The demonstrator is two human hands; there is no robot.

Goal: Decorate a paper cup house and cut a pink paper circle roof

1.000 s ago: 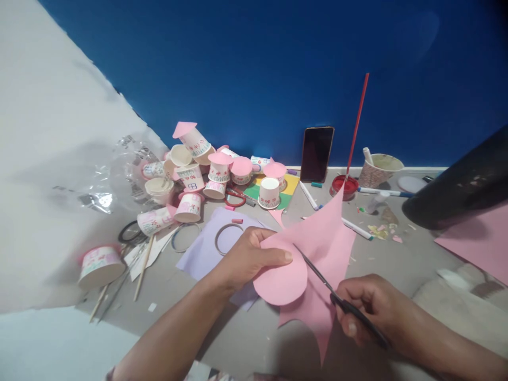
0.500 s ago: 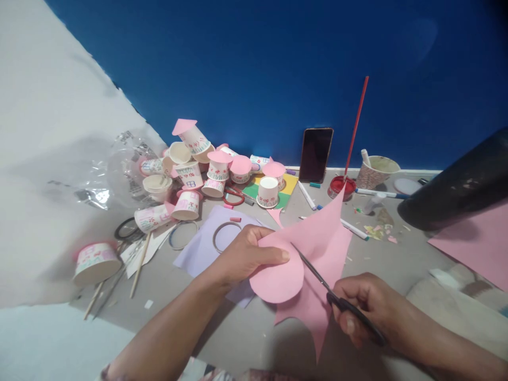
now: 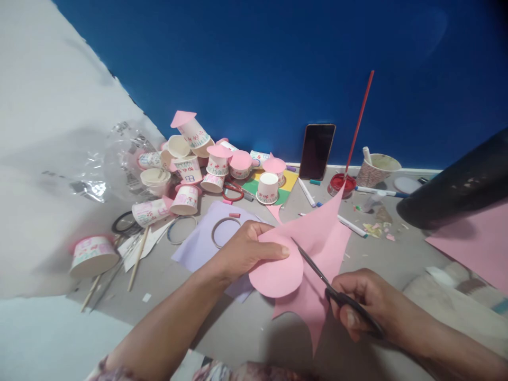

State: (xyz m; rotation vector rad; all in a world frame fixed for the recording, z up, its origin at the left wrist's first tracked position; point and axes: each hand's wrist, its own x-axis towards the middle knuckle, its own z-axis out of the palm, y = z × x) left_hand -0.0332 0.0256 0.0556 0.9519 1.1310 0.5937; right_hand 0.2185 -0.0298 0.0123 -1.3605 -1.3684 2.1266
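Observation:
My left hand pinches a sheet of pink paper, its thumb pressed on a rounded, partly cut-out disc at the sheet's left side. In my right hand is a pair of scissors with dark handles, fingers through the loops. The blades lie nearly together, their tips at the upper right edge of the disc where it meets the rest of the sheet. Below, the sheet ends in curved, pointed offcut edges. Beneath my left hand lies lilac paper with a roll of tape on it.
Decorated paper cups, several with pink paper tops, crowd the left back beside a clear plastic bag. A phone leans on the blue wall. Markers, a red pot and a dark cylinder stand or lie at right.
The view has shifted slightly. Both hands, the pink paper and the scissors keep almost the same positions, the blade tips still at the disc's edge.

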